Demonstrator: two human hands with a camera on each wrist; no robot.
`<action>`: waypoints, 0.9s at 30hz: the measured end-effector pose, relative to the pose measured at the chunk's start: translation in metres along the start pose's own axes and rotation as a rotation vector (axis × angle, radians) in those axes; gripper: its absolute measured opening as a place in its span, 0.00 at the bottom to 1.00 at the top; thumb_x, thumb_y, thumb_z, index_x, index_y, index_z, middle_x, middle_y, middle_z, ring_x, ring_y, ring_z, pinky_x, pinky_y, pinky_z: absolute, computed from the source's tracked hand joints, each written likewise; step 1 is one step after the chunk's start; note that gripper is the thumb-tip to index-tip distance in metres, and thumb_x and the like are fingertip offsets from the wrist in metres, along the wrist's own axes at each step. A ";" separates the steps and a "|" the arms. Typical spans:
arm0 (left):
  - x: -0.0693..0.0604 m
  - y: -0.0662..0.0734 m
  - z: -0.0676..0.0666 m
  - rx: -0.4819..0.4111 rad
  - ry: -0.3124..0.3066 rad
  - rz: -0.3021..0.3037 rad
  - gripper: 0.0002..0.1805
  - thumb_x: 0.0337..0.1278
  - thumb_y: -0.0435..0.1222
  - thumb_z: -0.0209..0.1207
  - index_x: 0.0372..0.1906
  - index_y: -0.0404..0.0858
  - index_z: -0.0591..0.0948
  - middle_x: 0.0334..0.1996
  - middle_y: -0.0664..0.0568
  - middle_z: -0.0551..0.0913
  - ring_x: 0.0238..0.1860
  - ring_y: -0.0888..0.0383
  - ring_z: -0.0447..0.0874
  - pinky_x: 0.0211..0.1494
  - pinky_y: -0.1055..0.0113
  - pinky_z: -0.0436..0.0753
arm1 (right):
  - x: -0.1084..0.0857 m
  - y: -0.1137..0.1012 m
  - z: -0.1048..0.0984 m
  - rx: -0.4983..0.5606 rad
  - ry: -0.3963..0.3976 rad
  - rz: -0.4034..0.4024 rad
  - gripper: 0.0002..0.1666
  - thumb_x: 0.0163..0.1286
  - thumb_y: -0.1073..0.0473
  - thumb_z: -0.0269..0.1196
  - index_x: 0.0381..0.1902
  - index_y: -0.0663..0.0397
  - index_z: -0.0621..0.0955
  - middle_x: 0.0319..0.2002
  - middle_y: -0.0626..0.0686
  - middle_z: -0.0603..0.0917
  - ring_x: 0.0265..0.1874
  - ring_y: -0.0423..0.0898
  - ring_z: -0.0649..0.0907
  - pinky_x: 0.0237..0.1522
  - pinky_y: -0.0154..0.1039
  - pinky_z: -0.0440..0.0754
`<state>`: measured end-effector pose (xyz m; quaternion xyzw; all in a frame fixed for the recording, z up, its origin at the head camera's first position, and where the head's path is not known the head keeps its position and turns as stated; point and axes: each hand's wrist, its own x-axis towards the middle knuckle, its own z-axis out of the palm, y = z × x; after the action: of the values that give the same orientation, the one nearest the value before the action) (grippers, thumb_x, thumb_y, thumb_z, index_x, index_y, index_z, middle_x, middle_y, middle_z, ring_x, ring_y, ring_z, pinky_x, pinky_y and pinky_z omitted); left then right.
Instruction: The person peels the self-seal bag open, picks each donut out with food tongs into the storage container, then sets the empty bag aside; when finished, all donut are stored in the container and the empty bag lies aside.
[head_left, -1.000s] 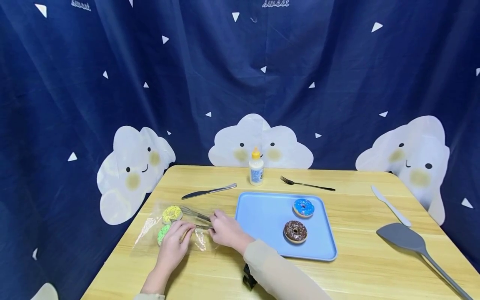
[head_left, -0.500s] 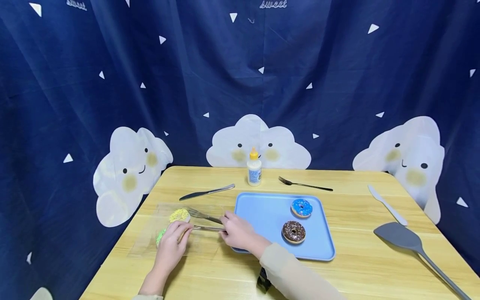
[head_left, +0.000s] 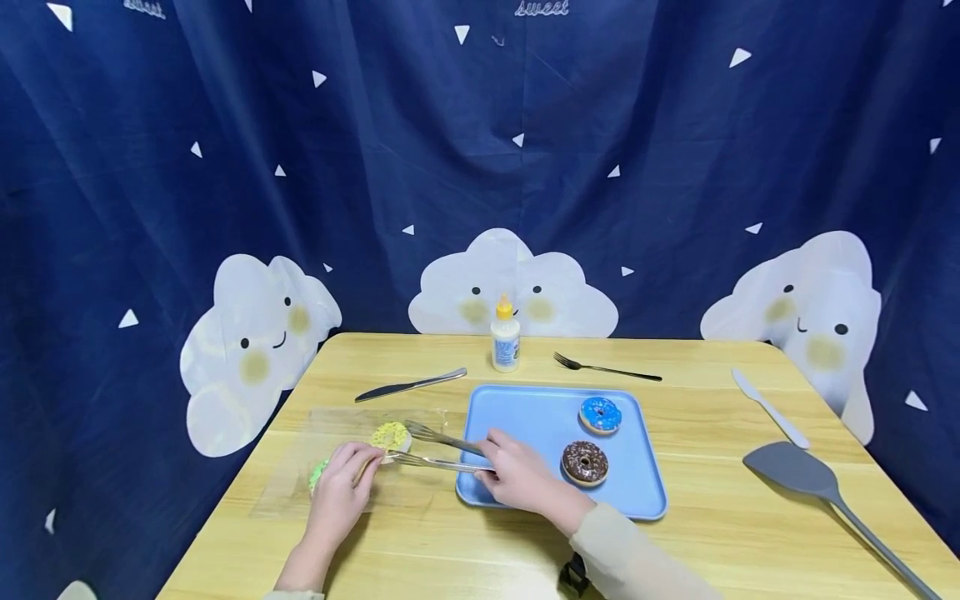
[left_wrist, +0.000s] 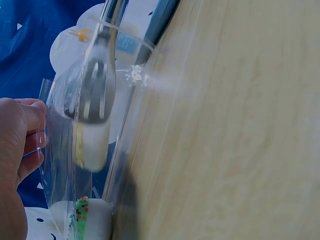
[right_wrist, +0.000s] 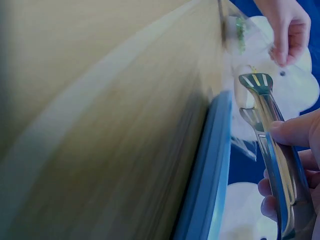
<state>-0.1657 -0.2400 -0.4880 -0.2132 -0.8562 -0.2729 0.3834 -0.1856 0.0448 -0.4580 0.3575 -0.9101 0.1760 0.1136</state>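
In the head view my left hand (head_left: 339, 493) pinches the upper layer of a clear plastic bag (head_left: 288, 475) lying on the table. My right hand (head_left: 525, 475) holds metal tongs (head_left: 444, 463) with slotted ends, seen closely in the right wrist view. The tongs' two tips lie on either side of a yellow-topped donut (head_left: 384, 430) at the bag's mouth. A green-topped donut (left_wrist: 85, 220) with sprinkles sits deeper in the bag, partly hidden by my left hand in the head view. The bag's film blurs the tongs in the left wrist view.
Right of the bag, a blue tray (head_left: 517, 408) bears a blue donut (head_left: 600, 414) and a chocolate donut (head_left: 573, 464). Behind stand a glue-like bottle (head_left: 506, 343), a knife (head_left: 411, 385) and a fork (head_left: 609, 369). A white knife (head_left: 770, 408) and grey spatula (head_left: 797, 472) lie right.
My right hand has moved right with the tongs, now over the tray's left edge. The yellow donut has slid right with the tips, away from the green one. My left hand keeps hold of the bag.
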 end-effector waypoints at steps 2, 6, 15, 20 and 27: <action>-0.001 -0.001 0.000 0.007 0.007 0.003 0.11 0.40 0.24 0.67 0.33 0.37 0.83 0.32 0.54 0.80 0.36 0.56 0.77 0.44 0.77 0.74 | -0.009 0.004 -0.005 0.004 0.009 0.008 0.23 0.59 0.53 0.66 0.50 0.59 0.78 0.32 0.44 0.70 0.24 0.36 0.68 0.22 0.25 0.71; -0.001 -0.001 0.000 0.020 0.004 -0.010 0.10 0.41 0.25 0.67 0.33 0.36 0.84 0.33 0.55 0.79 0.36 0.57 0.77 0.43 0.76 0.75 | -0.026 0.014 -0.014 -0.003 0.019 0.029 0.25 0.59 0.52 0.65 0.51 0.58 0.78 0.34 0.45 0.72 0.24 0.35 0.68 0.19 0.24 0.69; 0.002 0.001 -0.001 0.020 -0.004 0.002 0.09 0.41 0.25 0.67 0.33 0.35 0.84 0.33 0.53 0.80 0.36 0.56 0.78 0.41 0.75 0.76 | -0.068 0.041 -0.035 -0.045 0.190 0.038 0.23 0.53 0.55 0.71 0.46 0.57 0.80 0.33 0.46 0.73 0.23 0.35 0.66 0.19 0.26 0.69; 0.003 0.000 -0.001 0.008 0.007 0.006 0.10 0.41 0.24 0.67 0.33 0.36 0.84 0.32 0.53 0.80 0.35 0.55 0.77 0.41 0.76 0.75 | -0.088 0.057 -0.051 -0.020 0.234 0.096 0.22 0.51 0.58 0.72 0.44 0.58 0.80 0.35 0.46 0.74 0.23 0.34 0.67 0.20 0.28 0.71; 0.003 0.001 -0.001 0.022 0.012 0.023 0.11 0.39 0.22 0.67 0.32 0.35 0.84 0.32 0.54 0.79 0.35 0.57 0.77 0.39 0.76 0.76 | -0.108 0.078 -0.064 -0.153 0.275 0.167 0.24 0.47 0.58 0.73 0.43 0.59 0.81 0.37 0.50 0.77 0.26 0.40 0.74 0.24 0.36 0.78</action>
<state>-0.1665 -0.2399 -0.4848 -0.2169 -0.8543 -0.2604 0.3941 -0.1567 0.1890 -0.4544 0.2435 -0.9232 0.1623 0.2490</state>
